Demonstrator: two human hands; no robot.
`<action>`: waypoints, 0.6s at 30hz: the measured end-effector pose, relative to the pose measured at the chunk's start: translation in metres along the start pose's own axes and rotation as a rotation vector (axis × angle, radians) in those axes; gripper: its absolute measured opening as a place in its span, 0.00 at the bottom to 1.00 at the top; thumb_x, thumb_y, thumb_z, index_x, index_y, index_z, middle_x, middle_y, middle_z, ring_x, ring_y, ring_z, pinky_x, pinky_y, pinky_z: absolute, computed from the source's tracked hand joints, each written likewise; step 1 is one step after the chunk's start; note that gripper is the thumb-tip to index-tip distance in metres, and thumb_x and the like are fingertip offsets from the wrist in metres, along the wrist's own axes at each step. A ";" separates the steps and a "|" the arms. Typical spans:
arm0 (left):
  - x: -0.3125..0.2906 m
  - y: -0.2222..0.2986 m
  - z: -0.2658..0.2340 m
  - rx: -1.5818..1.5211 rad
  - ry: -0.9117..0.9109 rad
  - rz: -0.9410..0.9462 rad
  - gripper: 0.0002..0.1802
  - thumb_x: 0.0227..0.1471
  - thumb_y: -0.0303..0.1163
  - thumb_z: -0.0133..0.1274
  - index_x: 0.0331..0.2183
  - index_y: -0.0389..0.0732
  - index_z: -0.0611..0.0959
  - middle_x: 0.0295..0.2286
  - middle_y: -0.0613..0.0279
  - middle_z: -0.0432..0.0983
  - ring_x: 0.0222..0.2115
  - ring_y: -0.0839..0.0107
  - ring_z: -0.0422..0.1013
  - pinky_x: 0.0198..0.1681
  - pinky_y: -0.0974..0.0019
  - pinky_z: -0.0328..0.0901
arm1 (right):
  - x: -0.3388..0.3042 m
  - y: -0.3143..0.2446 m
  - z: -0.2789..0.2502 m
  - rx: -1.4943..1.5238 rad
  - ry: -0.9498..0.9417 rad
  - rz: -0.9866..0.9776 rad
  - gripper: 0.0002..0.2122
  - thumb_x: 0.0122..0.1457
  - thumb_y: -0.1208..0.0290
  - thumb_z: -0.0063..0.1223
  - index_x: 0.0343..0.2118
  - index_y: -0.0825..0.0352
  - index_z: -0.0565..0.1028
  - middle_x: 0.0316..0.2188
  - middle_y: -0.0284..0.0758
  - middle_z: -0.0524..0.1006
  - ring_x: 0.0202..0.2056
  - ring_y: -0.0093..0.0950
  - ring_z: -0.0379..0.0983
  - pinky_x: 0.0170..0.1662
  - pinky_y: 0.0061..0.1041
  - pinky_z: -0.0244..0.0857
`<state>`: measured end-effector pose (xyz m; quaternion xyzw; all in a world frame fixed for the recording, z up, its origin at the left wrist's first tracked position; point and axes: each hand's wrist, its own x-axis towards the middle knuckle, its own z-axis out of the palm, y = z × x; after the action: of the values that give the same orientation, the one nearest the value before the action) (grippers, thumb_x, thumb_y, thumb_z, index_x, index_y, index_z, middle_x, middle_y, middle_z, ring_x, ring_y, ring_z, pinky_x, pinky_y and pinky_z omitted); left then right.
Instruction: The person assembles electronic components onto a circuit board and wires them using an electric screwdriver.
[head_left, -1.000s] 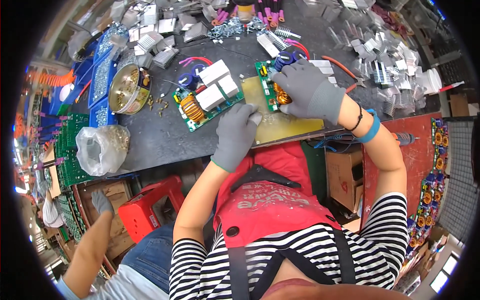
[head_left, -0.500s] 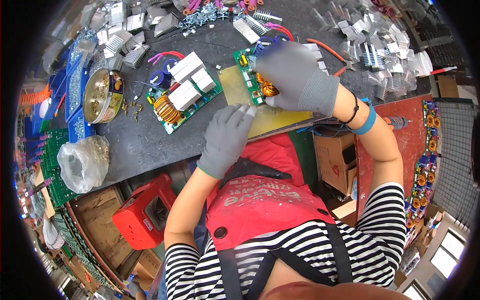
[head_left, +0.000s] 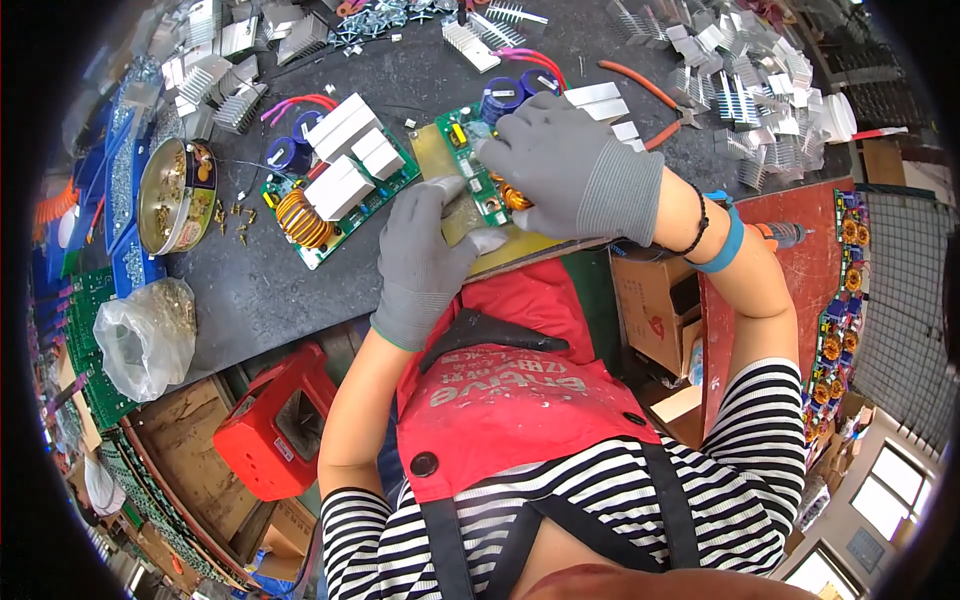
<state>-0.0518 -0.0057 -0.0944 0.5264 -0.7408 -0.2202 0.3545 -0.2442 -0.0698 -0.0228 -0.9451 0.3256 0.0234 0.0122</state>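
My right hand (head_left: 565,165), in a grey glove, lies curled over a green circuit board (head_left: 467,160) and covers much of it. Past its fingers show a copper coil (head_left: 513,196), blue capacitors (head_left: 502,97) with a red-pink wire and white heat sinks (head_left: 600,100). Beneath the board lies a yellowish plate (head_left: 520,248). My left hand (head_left: 420,255), gloved too, is at the plate's left side, thumb and fingers apart, close to the board's near left corner; nothing shows in it. A second assembled circuit board (head_left: 345,185) lies to its left.
Pliers with orange handles (head_left: 655,130) lie right of the board. Loose heat sinks (head_left: 735,100) are piled at the far right and far left. A round tin (head_left: 178,195) of small brass parts, a plastic bag (head_left: 147,338) and blue bins (head_left: 125,200) stand at the left.
My left hand's thumb has spread away from its fingers beside the board. My right hand stays over the board, its fingers shifted slightly. The whole view has moved a little.
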 end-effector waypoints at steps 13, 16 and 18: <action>0.002 -0.003 0.002 -0.001 -0.038 -0.008 0.32 0.33 0.34 0.71 0.43 0.38 0.79 0.37 0.56 0.77 0.36 0.65 0.76 0.42 0.65 0.70 | 0.008 -0.005 0.003 0.048 -0.140 0.026 0.25 0.41 0.63 0.67 0.42 0.69 0.72 0.34 0.41 0.73 0.41 0.38 0.73 0.53 0.35 0.62; 0.003 -0.006 0.003 -0.019 -0.031 -0.005 0.31 0.33 0.34 0.71 0.42 0.38 0.79 0.37 0.56 0.76 0.36 0.64 0.76 0.42 0.65 0.70 | 0.009 -0.006 0.004 0.045 -0.153 0.035 0.25 0.41 0.63 0.67 0.42 0.68 0.72 0.34 0.40 0.73 0.41 0.38 0.73 0.53 0.35 0.62; 0.004 -0.006 0.003 -0.013 -0.035 -0.010 0.31 0.33 0.33 0.71 0.42 0.37 0.79 0.37 0.56 0.76 0.36 0.64 0.76 0.42 0.65 0.71 | 0.010 -0.006 0.005 0.034 -0.147 0.036 0.25 0.41 0.64 0.67 0.42 0.68 0.72 0.34 0.40 0.73 0.41 0.38 0.73 0.53 0.35 0.62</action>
<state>-0.0509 -0.0112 -0.0994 0.5240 -0.7427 -0.2360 0.3437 -0.2332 -0.0713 -0.0284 -0.9344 0.3413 0.0876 0.0517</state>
